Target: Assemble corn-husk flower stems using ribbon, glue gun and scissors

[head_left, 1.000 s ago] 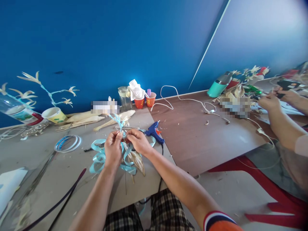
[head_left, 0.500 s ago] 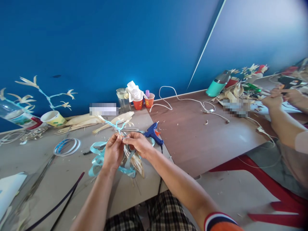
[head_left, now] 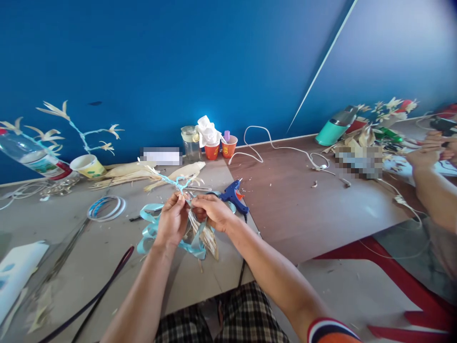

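Note:
My left hand (head_left: 173, 220) is closed in a pinch on the lower end of a small branch wrapped in light blue ribbon (head_left: 178, 181). The branch forks above my fingers and carries pale dried-husk petals at its tips. Close beside it, my right hand (head_left: 214, 213) pinches a strip of the light blue ribbon near the stem. More loose ribbon (head_left: 152, 227) lies in loops on the table under and around my hands. A dried corn husk piece (head_left: 209, 238) lies below my right hand. Just beyond that hand lies a blue glue gun (head_left: 233, 195).
Rolls of tape (head_left: 106, 208) lie on the left. A yellow paper cup (head_left: 88, 166) stands near finished husk-flower branches and a plastic bottle (head_left: 43, 162). Red cups (head_left: 228, 146) and a jar (head_left: 192, 147) line the wall. A white cable (head_left: 282, 147) crosses the right table. Another person's hands (head_left: 426, 152) work at far right.
The view has shifted slightly, so everything sits a little farther right. My right hand has moved slightly away from my left, with more ribbon showing between them.

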